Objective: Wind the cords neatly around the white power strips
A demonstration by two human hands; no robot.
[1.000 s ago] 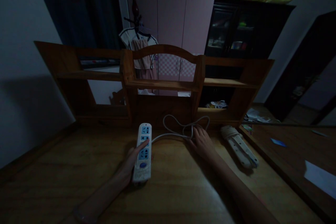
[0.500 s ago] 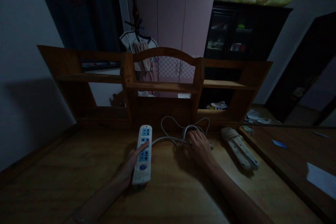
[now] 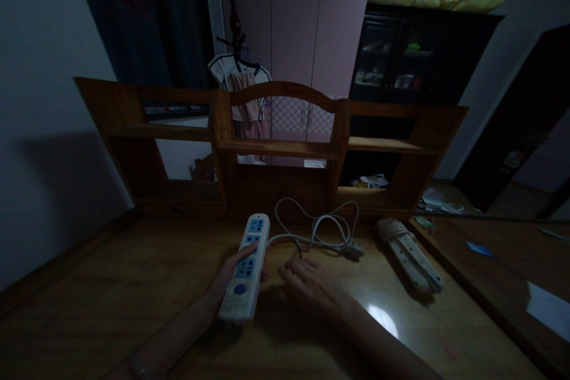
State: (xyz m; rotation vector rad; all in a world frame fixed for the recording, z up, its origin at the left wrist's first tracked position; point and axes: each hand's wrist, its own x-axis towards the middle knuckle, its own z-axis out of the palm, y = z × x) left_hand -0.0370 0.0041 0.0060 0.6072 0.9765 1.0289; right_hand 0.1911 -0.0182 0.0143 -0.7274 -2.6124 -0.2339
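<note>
Desk [image 3: 102, 291] of brown wood fills the lower view, and a wooden shelf unit [image 3: 276, 145] stands along its far edge. Near the desk's middle lies 1 white power strip [image 3: 243, 291], pointing away from the person. Its cord [image 3: 329, 231] is looped loosely behind it, close to the shelf unit. Another strip [image 3: 412, 255], with cord wound round it, lies well apart to the right. The left hand [image 3: 227, 279] grips the power strip from its left side, fingers curled over the sockets. The right hand [image 3: 312, 285] is spread open and holds nothing, just beside the power strip.
</note>
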